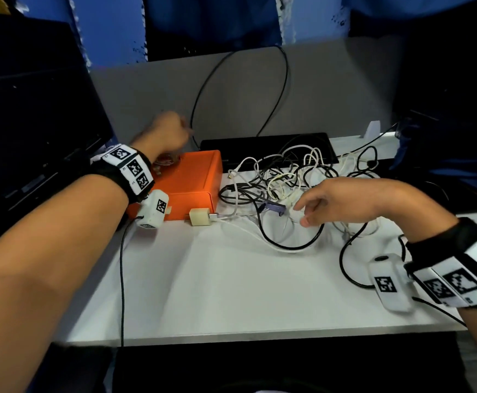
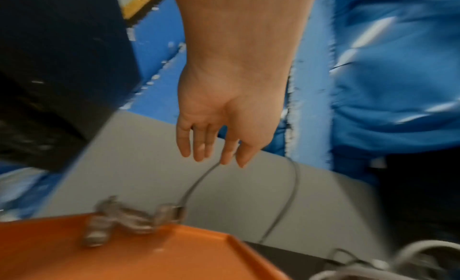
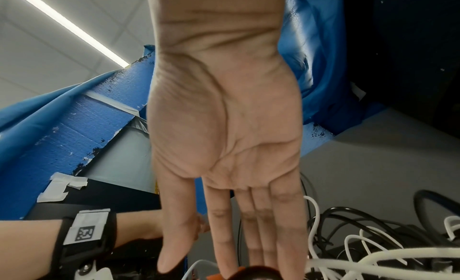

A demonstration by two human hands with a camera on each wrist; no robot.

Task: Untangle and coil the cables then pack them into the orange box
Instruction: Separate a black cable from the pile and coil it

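The orange box (image 1: 194, 177) (image 2: 174, 262) stands at the table's back left, with a blurred coiled cable (image 1: 165, 161) (image 2: 129, 222) lying on its top. Above the box's far edge, my left hand (image 1: 165, 130) (image 2: 229, 162) pinches a thin black cable (image 1: 284, 80) (image 2: 199, 182) between thumb and forefinger; it runs down to the coil and loops up against the partition. A tangle of white and black cables (image 1: 285, 174) (image 3: 373, 252) lies right of the box. My right hand (image 1: 314, 207) (image 3: 224, 245) hovers over its near side, fingers straight, holding nothing.
A white charger plug (image 1: 200, 217) lies in front of the box, a purple connector (image 1: 274, 208) beside it. A flat black device (image 1: 263, 141) sits behind the tangle. A dark monitor (image 1: 33, 123) stands left, a grey partition (image 1: 331, 89) behind. White table (image 1: 231, 293).
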